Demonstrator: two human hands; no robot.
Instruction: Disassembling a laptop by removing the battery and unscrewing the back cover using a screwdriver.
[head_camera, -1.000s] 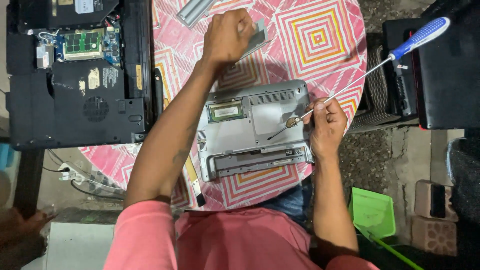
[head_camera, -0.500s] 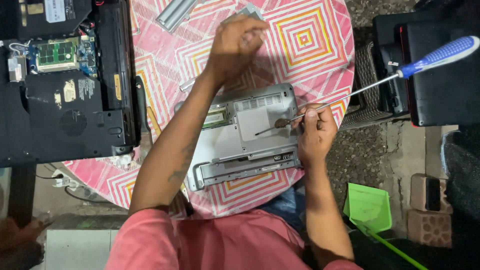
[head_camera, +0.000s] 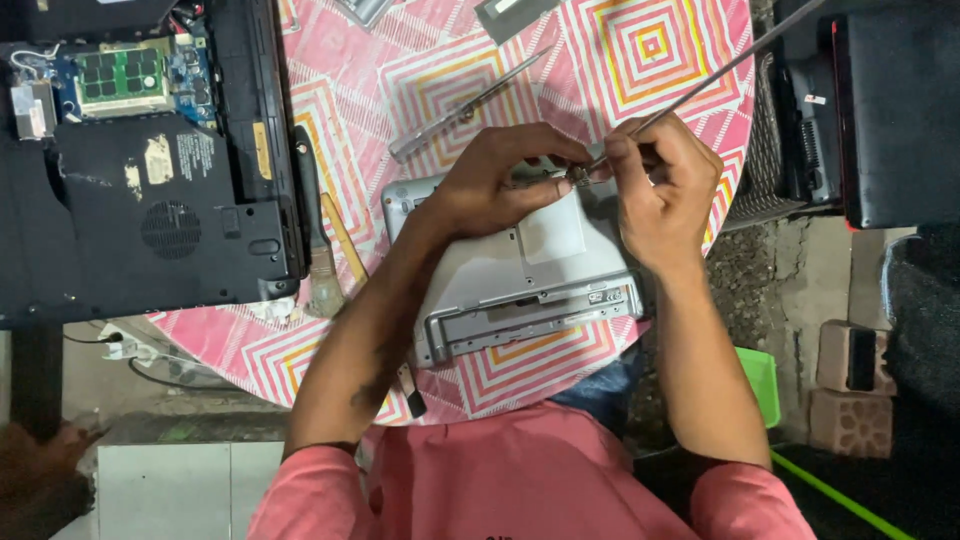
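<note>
We look down on a small silver laptop (head_camera: 540, 270) lying underside up on a round table (head_camera: 420, 90) covered with a pink cloth of nested squares, at the table's near edge just in front of the person in a pink shirt. Our left hand (head_camera: 500, 180) rests on the laptop's far edge, fingers curled together and pinching at a small spot there; what they pinch is too small to tell. Our right hand (head_camera: 660, 195) meets it at the same spot, fingers closed around the thin metal shaft of a long screwdriver (head_camera: 700, 85) that slants up and away to the right, its tip down by the left fingertips. Just beyond the hands a clear-handled tool (head_camera: 465, 110) lies on the cloth. To the left, a brush (head_camera: 318, 240) with a dark handle lies beside a larger black laptop (head_camera: 150, 200), also upside down, with a green memory board (head_camera: 122, 75) exposed. A green bin (head_camera: 760, 375) sits on the floor at right.
</note>
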